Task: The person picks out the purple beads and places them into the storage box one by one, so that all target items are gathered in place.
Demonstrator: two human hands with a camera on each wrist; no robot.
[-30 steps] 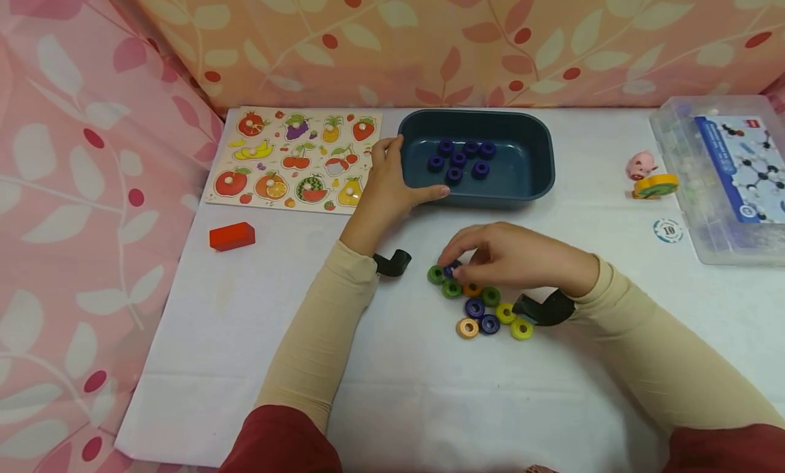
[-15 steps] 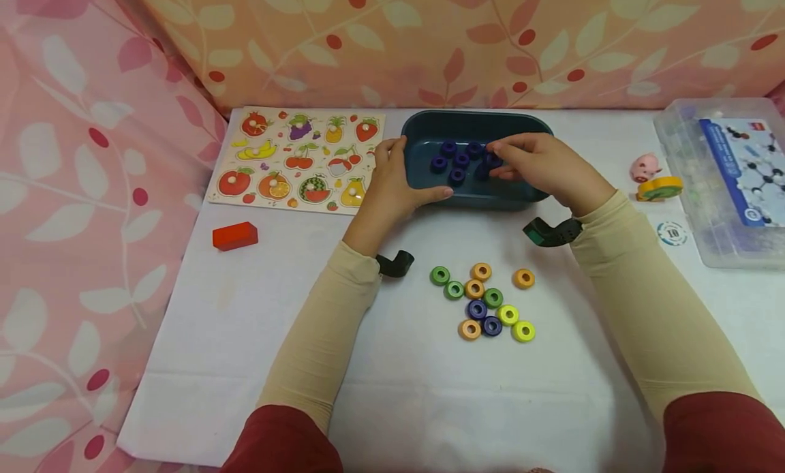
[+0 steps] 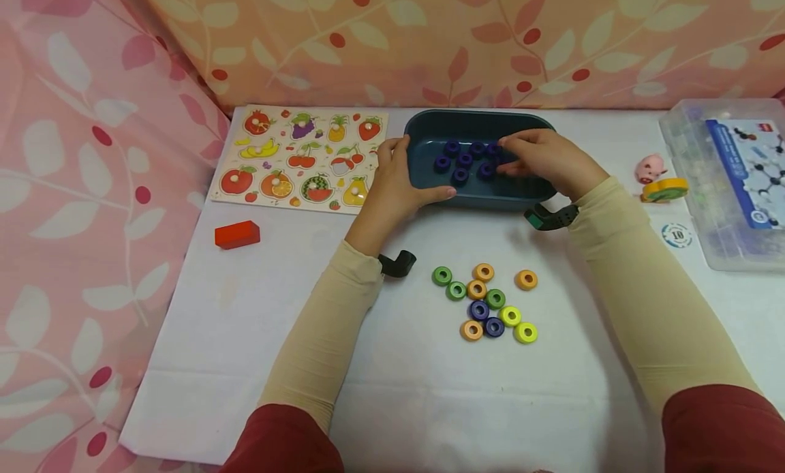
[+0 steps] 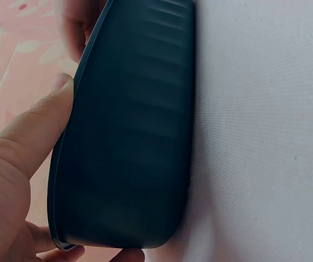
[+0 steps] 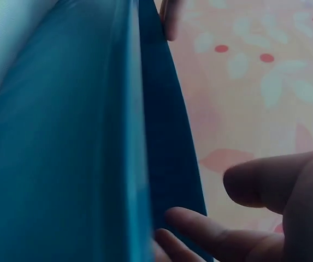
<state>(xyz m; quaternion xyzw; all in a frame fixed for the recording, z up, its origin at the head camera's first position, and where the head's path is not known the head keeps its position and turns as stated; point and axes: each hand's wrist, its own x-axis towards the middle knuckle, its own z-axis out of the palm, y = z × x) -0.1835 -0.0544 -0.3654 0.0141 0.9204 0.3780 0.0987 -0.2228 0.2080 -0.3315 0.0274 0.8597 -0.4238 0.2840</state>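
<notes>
My left hand (image 3: 395,183) grips the left end of a dark teal plastic tub (image 3: 475,200), thumb on its front rim and fingers round the end. In the left wrist view the thumb (image 4: 47,123) lies against the rim. My right hand (image 3: 548,161) is over the tub's right part, fingers reaching inside. The right wrist view shows its thumb (image 5: 260,180) and fingers apart, holding nothing visible. Several purple rings (image 3: 464,160) lie on the tub's floor, the rightmost partly hidden by the right fingers. On the cloth in front are loose green rings (image 3: 441,276), orange rings (image 3: 526,279), yellow rings (image 3: 525,332) and two purple rings (image 3: 494,326).
A fruit puzzle board (image 3: 300,161) lies left of the tub, with a red block (image 3: 237,234) in front of it. To the right are a pink pig toy (image 3: 650,168), a yellow-green piece (image 3: 665,189), a "10" chip (image 3: 677,235) and a clear plastic case (image 3: 730,238).
From the loose rings, my right hand has carried a purple ring into the tub and let it go among the others. The left hand keeps its grip on the tub.
</notes>
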